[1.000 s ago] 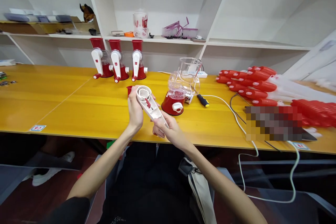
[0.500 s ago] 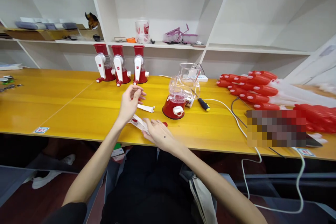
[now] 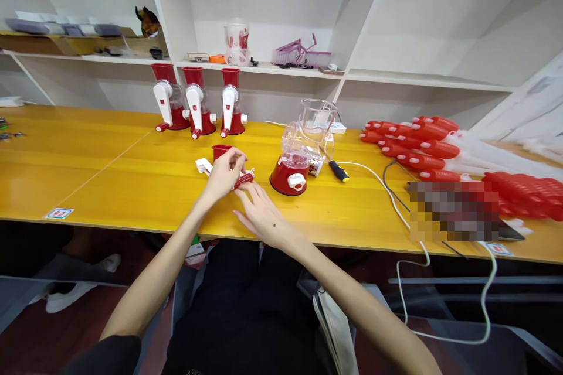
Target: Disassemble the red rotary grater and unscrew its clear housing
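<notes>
My left hand [image 3: 224,174] is over the yellow table [image 3: 132,181], its fingers pinched on a small red handle piece [image 3: 243,179]. My right hand [image 3: 260,215] lies just below it with fingers stretched out flat, its fingertips touching the same red piece. Behind my left hand stands a red cup-like part [image 3: 219,151], and a white plastic piece [image 3: 203,166] lies beside it. A half-built grinder with a red base and clear body [image 3: 294,163] sits to the right of my hands.
Three finished red-and-white grinders [image 3: 196,102] stand at the back of the table. A screwdriver [image 3: 339,170] and a white cable [image 3: 398,202] lie right of the clear grinder. Many red-capped parts [image 3: 417,139] are piled at the far right. Shelves [image 3: 264,64] hold odds and ends.
The white crank arm I held in both hands a second ago has gone down onto the table. My left hand has since closed on a small red piece and my right hand has opened.
</notes>
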A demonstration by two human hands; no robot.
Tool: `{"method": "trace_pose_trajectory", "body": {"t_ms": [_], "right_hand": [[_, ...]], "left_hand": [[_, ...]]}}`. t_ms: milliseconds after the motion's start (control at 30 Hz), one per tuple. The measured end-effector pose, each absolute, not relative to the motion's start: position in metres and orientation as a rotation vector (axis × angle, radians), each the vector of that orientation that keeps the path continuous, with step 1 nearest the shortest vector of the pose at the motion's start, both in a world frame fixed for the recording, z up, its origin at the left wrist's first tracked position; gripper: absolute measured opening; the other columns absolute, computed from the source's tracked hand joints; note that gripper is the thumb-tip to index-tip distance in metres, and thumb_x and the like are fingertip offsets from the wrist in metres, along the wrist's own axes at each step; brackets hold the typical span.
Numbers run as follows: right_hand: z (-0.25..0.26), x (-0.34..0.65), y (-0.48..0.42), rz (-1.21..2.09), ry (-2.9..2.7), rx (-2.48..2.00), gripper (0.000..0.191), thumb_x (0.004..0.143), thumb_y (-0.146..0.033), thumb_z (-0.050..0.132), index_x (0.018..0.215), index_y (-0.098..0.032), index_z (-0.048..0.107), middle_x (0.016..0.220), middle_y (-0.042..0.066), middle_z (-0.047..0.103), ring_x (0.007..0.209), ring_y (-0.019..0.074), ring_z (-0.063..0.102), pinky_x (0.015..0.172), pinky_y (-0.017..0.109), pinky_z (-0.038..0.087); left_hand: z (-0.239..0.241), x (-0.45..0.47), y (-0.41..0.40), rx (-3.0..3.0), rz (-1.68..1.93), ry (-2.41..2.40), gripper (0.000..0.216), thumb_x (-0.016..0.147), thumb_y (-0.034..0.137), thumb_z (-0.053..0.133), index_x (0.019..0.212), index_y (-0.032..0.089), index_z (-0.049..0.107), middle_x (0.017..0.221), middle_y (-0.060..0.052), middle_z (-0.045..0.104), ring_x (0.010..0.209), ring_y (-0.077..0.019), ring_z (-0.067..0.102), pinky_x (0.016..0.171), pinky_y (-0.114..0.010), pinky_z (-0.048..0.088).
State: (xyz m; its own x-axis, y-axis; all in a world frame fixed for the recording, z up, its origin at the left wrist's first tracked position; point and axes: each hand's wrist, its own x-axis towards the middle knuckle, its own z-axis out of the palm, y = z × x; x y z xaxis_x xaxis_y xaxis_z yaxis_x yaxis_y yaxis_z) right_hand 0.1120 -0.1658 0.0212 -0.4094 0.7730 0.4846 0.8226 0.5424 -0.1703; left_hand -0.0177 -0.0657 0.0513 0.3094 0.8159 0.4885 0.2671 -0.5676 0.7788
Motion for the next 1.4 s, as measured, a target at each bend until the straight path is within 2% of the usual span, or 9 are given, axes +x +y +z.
{"method": "trace_pose_trajectory", "body": {"t_ms": [200,433,600,733,933,1133,1200,1300,1400], "right_hand": [[0.019,0.137,-0.181,-0.076,-2.218,-1.141,0.03,0.096,-0.039,0.054,0.1,-0.009,0.061,0.09,0.003,0.061,0.085,0.0074,0.059,0.082,0.027,0.055],[0.039,0.168,-0.176,-0.129,-1.998,-1.057,0.033,0.096,-0.041,0.054,0.09,-0.009,0.059,0.074,-0.002,0.056,0.066,0.0023,0.051,0.064,0.017,0.049],[0.062,0.206,-0.176,-0.296,-1.444,-1.108,0.035,0.1,-0.042,0.043,0.083,-0.012,0.053,0.077,0.0,0.053,0.073,0.0046,0.051,0.072,0.021,0.046],[0.064,0.236,-0.164,-0.334,-1.146,-1.159,0.034,0.098,-0.047,0.043,0.098,-0.015,0.051,0.095,0.004,0.056,0.087,0.0076,0.055,0.083,0.026,0.048],[0.054,0.248,-0.147,-0.258,-1.212,-1.23,0.053,0.089,-0.058,0.055,0.125,-0.019,0.048,0.127,0.011,0.054,0.123,0.0193,0.052,0.107,0.045,0.047],[0.07,0.22,-0.133,-0.22,-1.293,-1.288,0.085,0.078,-0.071,0.06,0.141,-0.019,0.035,0.149,0.017,0.038,0.146,0.0296,0.033,0.124,0.059,0.027],[0.081,0.214,-0.123,-0.185,-1.3,-1.305,0.097,0.074,-0.075,0.063,0.145,-0.02,0.028,0.151,0.018,0.036,0.147,0.0308,0.033,0.123,0.059,0.027],[0.093,0.213,-0.107,-0.115,-1.282,-1.331,0.107,0.069,-0.076,0.066,0.147,-0.019,0.02,0.138,0.019,0.049,0.131,0.0302,0.051,0.115,0.06,0.037],[0.096,0.219,-0.099,-0.065,-1.257,-1.338,0.102,0.066,-0.074,0.07,0.14,-0.019,0.027,0.12,0.015,0.059,0.114,0.0278,0.06,0.109,0.06,0.041]], "left_hand": [[0.037,-0.021,-0.06,2.457,0.714,1.391,0.024,0.096,0.044,0.049,0.096,0.024,0.062,0.082,-0.006,0.074,0.077,-0.0262,0.069,0.066,-0.031,0.04],[0.045,-0.02,-0.069,2.482,0.79,1.394,0.018,0.093,0.04,0.057,0.095,0.023,0.063,0.085,-0.004,0.072,0.08,-0.0232,0.068,0.068,-0.03,0.041],[0.042,0.021,-0.085,2.167,1.131,1.111,0.039,0.091,0.048,0.06,0.118,0.02,0.053,0.109,-0.008,0.069,0.095,-0.0205,0.068,0.079,-0.031,0.05],[0.039,0.063,-0.076,2.118,1.044,0.998,0.074,0.078,0.053,0.075,0.134,0.015,0.045,0.143,-0.021,0.053,0.128,-0.0309,0.056,0.105,-0.043,0.046],[0.032,0.088,-0.044,1.976,0.964,0.696,0.064,0.077,0.042,0.079,0.129,0.017,0.051,0.135,-0.014,0.062,0.125,-0.0274,0.06,0.109,-0.041,0.044],[0.022,0.095,-0.074,2.094,1.06,1.076,0.068,0.078,0.056,0.075,0.124,0.012,0.05,0.129,-0.02,0.059,0.125,-0.0352,0.055,0.105,-0.049,0.043],[0.021,0.091,-0.085,2.134,1.042,1.129,0.07,0.079,0.059,0.072,0.126,0.012,0.048,0.129,-0.02,0.057,0.128,-0.0361,0.052,0.107,-0.05,0.042],[0.022,0.081,-0.084,2.093,1.024,0.962,0.066,0.082,0.058,0.07,0.128,0.016,0.048,0.133,-0.016,0.056,0.132,-0.0313,0.051,0.111,-0.046,0.039],[0.022,0.073,-0.072,1.965,0.973,0.726,0.06,0.084,0.057,0.068,0.128,0.019,0.051,0.137,-0.013,0.059,0.131,-0.0276,0.054,0.112,-0.043,0.04]]}}
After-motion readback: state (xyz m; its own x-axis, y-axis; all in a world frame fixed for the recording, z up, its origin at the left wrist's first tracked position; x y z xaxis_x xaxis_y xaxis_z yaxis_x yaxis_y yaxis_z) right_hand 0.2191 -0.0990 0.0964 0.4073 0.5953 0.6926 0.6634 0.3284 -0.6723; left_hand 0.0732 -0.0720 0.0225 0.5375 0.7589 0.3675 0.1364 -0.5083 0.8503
